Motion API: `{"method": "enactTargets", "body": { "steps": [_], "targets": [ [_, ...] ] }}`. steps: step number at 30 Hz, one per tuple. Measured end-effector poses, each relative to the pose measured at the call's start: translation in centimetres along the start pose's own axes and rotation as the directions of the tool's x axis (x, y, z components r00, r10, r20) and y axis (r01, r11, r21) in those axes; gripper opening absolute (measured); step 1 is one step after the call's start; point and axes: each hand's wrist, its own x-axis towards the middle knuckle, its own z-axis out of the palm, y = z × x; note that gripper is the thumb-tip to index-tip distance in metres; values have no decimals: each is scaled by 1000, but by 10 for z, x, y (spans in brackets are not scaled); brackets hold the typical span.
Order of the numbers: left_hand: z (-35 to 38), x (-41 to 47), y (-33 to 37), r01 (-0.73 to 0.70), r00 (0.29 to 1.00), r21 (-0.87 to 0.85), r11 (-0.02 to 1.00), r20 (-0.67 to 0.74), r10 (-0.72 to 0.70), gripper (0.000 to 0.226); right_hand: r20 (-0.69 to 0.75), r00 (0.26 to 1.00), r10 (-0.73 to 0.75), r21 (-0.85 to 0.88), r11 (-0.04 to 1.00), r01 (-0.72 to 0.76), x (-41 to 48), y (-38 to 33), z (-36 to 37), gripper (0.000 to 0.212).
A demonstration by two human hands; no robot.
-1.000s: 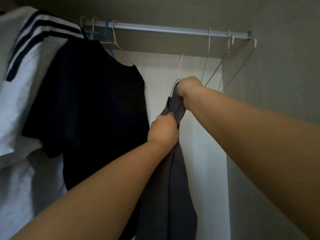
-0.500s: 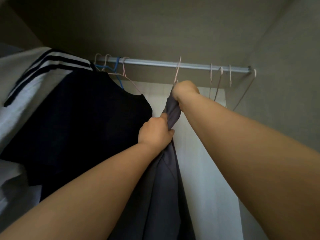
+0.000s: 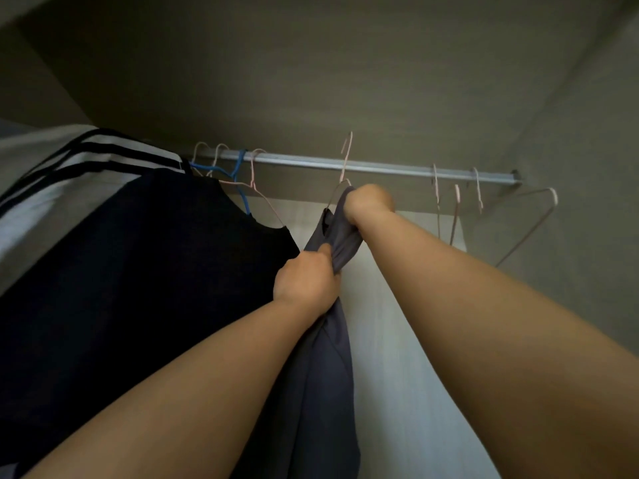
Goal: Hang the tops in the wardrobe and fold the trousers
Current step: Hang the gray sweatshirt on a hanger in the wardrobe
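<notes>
Right grip [image 3: 368, 203] at grey top [image 3: 325, 375] collar, left grip [image 3: 306, 285] just below

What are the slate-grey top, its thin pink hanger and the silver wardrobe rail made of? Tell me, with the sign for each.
The slate-grey top: soft thin cloth, matte; it bunches and creases where the left hand grips it.
The thin pink hanger: probably coated wire, given its slim bent hook; possibly plastic.
The silver wardrobe rail: likely metal, pale with a faint sheen.

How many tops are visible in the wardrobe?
3: a white striped top far left, a black top beside it, a grey top gripped by left hand and right hand. Others may be hidden.
</notes>
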Motion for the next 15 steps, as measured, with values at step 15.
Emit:
{"method": "enactTargets", "body": {
  "steps": [15],
  "targets": [
    [-20, -28, -36, 109, 994, 15, 994, 13, -109, 32, 136, 979, -152, -355, 915, 191, -11, -20, 36, 41]
  ]
}}
